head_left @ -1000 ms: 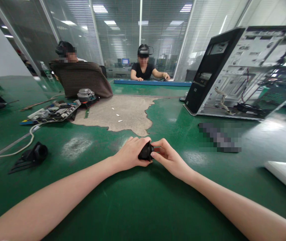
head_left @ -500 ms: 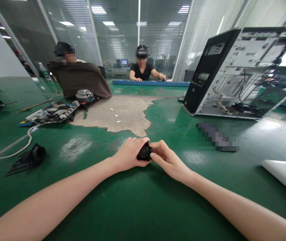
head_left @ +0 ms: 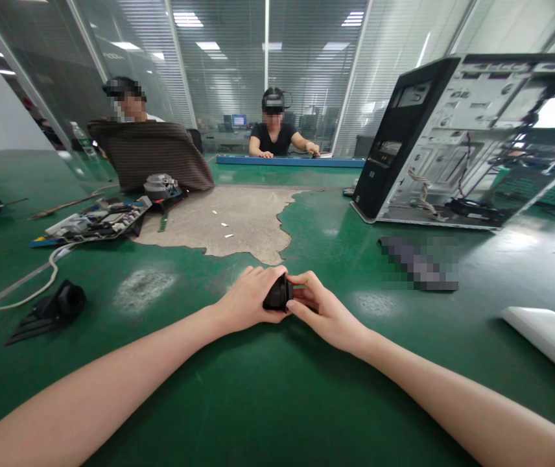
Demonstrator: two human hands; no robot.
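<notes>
Clasping a black part [head_left: 275, 296] in left hand [head_left: 247, 297], pinching its right end with right hand [head_left: 323, 308], just short of the table's [head_left: 277, 402] bare patch [head_left: 243, 224]. Can read an HP mark [head_left: 372, 174] on the open-sided case [head_left: 421, 146], cables [head_left: 422, 191] inside.

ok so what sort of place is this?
Probably an electronics repair or teardown workshop: an opened computer case stands on a worn green worktop, and a circuit board crowded with components lies across from it. Glass partitions behind suggest an office building.
</notes>
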